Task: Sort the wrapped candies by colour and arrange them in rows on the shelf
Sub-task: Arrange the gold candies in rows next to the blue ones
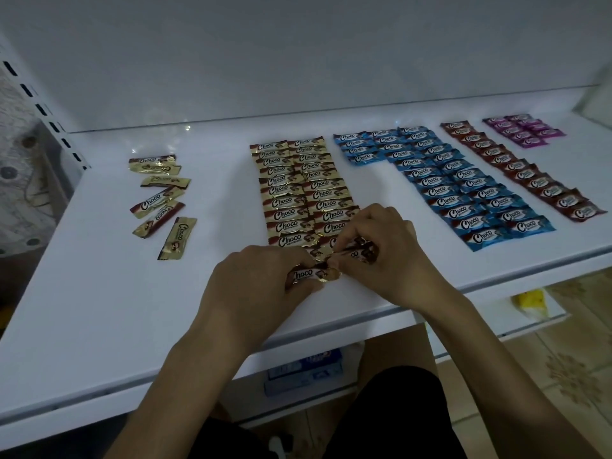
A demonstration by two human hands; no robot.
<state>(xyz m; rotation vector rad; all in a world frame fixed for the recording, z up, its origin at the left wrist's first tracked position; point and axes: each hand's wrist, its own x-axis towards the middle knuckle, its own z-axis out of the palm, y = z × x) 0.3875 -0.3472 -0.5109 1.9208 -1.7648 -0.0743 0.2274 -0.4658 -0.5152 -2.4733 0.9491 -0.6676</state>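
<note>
White shelf (99, 293), dim light. I log the left hand (261, 276) pinching one gold Choco candy (306, 274) and the right hand (390, 246) pinching a second gold candy (362, 251), both at the near end of the gold columns (298, 193). Risk: knuckles may brush laid wrappers and skew the columns. Loose gold candies (159, 193) lie unsorted at left.

Head view, downward (close) over shelf (99, 309)

The shelf (99, 293) carries six loose gold candies (159, 200) near its left edge, about twenty-two rowed gold candies (280, 189), roughly twenty-eight blue candies (463, 174), twelve red candies (525, 174), about ten purple candies (511, 130).
</note>
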